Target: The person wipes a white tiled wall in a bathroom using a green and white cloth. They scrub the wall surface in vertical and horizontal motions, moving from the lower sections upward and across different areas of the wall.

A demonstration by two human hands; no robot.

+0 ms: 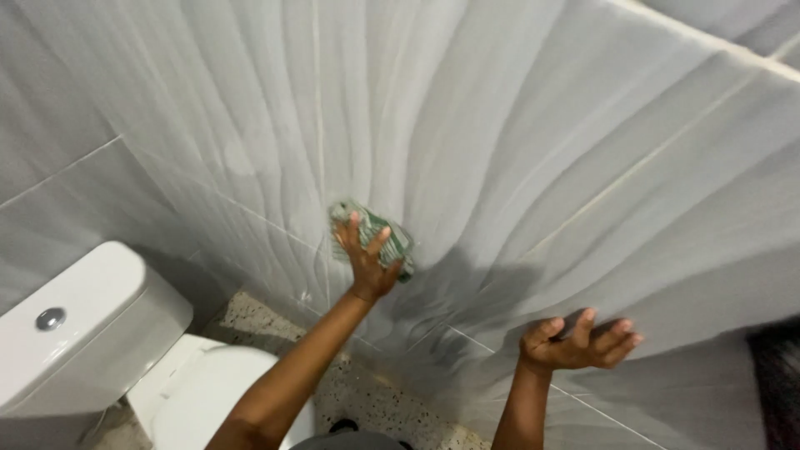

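My left hand (pixel 367 254) presses a green and white cloth (pixel 392 233) flat against the grey tiled wall (pixel 517 142), fingers spread over it. My right hand (pixel 579 342) is lower and to the right, fingers curled and apart, resting against or just off the same wall, holding nothing. Both forearms reach up from the bottom of the view. The wall around the cloth looks wet and streaked.
A white toilet with its cistern (pixel 75 325) and a round flush button (pixel 50 318) stands at the lower left, its lid (pixel 208 392) below. Speckled terrazzo floor (pixel 383 400) shows between toilet and wall. Dark hair (pixel 779 383) edges the lower right.
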